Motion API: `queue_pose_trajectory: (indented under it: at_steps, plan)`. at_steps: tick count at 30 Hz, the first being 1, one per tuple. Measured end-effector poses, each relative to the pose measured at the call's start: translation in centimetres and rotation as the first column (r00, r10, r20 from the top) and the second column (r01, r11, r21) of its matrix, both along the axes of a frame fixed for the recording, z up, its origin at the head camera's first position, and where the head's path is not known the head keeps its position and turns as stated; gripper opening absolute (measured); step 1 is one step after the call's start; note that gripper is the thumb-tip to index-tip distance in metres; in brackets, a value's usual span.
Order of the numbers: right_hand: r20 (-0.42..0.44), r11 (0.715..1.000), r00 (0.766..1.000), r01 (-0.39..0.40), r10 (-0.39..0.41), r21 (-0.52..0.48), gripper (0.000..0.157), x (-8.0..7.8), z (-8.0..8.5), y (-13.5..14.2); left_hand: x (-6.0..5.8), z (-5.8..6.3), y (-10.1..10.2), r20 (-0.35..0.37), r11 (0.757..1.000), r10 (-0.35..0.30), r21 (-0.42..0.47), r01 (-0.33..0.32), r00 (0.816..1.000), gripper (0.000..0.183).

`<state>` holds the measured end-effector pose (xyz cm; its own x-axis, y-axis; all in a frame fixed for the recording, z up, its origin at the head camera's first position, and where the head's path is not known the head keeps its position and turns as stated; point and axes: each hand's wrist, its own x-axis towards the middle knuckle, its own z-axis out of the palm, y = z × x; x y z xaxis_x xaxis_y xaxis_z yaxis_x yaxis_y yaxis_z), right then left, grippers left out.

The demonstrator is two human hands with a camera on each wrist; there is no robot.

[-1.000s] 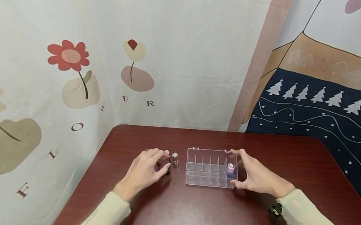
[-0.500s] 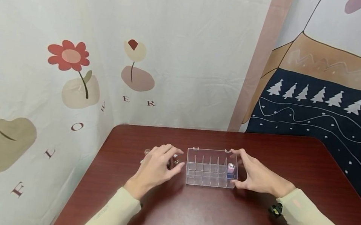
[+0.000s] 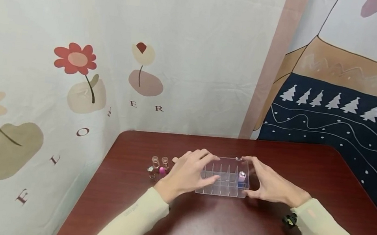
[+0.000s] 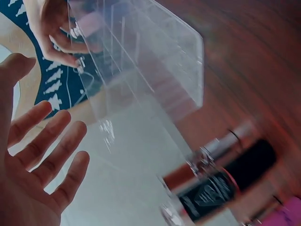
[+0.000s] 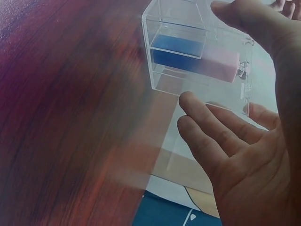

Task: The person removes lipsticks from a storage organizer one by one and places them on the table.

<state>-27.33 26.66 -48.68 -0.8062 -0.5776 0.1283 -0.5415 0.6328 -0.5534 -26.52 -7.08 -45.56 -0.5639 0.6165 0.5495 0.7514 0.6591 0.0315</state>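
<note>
A clear plastic compartment box (image 3: 222,188) stands on the table. My right hand (image 3: 270,184) holds its right end between thumb and fingers at the front and back corners. One pink-and-blue lipstick tube (image 5: 178,52) stands in a compartment at that end. My left hand (image 3: 186,173) is at the box's left end with its fingers spread; in the left wrist view they hold nothing and are apart from the box. That same view shows a black-capped lipstick tube (image 4: 256,162) and part of a bright pink one (image 4: 280,214). In the head view, my left hand hides some tubes.
Several small tubes, among them a clear-topped tube (image 3: 155,162) and a silver-topped one (image 3: 151,171), are grouped left of my left hand. The dark red-brown table (image 3: 223,233) meets patterned cloth hangings (image 3: 189,109) at its back and sides.
My left hand has moved right, from over the tubes to the box's left end, uncovering several tubes behind it. My right hand and the box have stayed about where they were.
</note>
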Motion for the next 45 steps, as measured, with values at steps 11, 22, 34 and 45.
queue_pose_trajectory:
  at_steps: [11,22,34,45]
  plan:
    - [-0.023,1.0,0.999,-0.024,0.024,0.01,0.108,-0.2,-0.1,0.0,-0.8,0.3,3.2,0.018,0.996,-0.016,-0.089,0.017,1.0,0.057]
    - [-0.006,0.999,0.999,-0.038,0.038,-0.003,0.106,0.0,0.0,0.1,-1.2,0.0,5.3,0.066,0.99,-0.016,-0.137,0.025,0.998,0.056]
    - [-0.02,0.999,0.999,-0.043,0.043,0.004,0.102,-0.1,0.0,0.1,-1.6,-0.2,7.3,0.106,0.983,-0.006,-0.182,0.025,0.994,0.053]
    - [-0.036,0.999,0.998,-0.047,0.047,0.009,0.102,-0.2,-0.1,0.2,-1.8,-0.8,8.3,0.152,0.981,0.025,-0.196,0.006,0.988,0.052]
